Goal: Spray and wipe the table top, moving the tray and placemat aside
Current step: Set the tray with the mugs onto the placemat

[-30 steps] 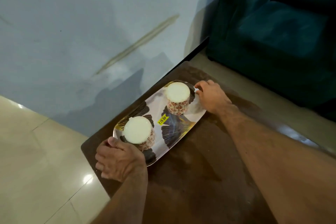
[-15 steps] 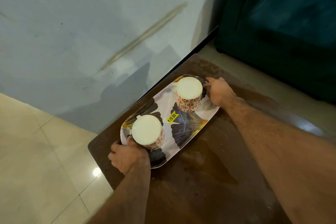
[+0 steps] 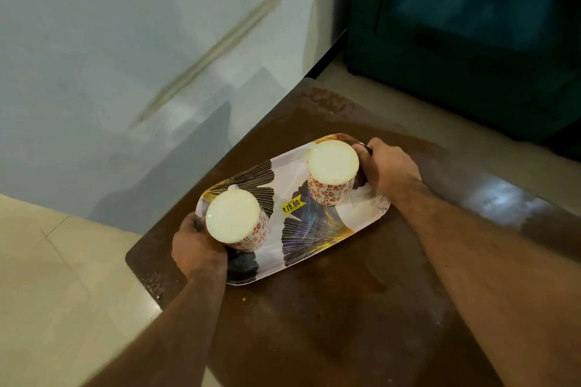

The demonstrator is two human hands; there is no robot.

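A white tray (image 3: 289,185) with dark and gold leaf prints and a yellow price sticker sits over the far left corner of the brown table top (image 3: 330,317). Two upturned cups with red flower patterns stand on it, one (image 3: 234,220) at the near left end and one (image 3: 332,171) at the far right end. My left hand (image 3: 196,247) grips the tray's near left end. At the far right end my right hand (image 3: 391,168) grips the rim. No placemat, spray or cloth is in view.
A pale blue wall (image 3: 125,56) runs close behind the table's left side. A dark teal sofa (image 3: 465,28) stands at the back right. Cream floor tiles (image 3: 56,292) lie to the left, beyond the table's rounded corner. Wet streaks and a bright reflection mark the table top.
The tray with both cups has come nearer to me and further onto the table, still in both hands. The view has tilted down.
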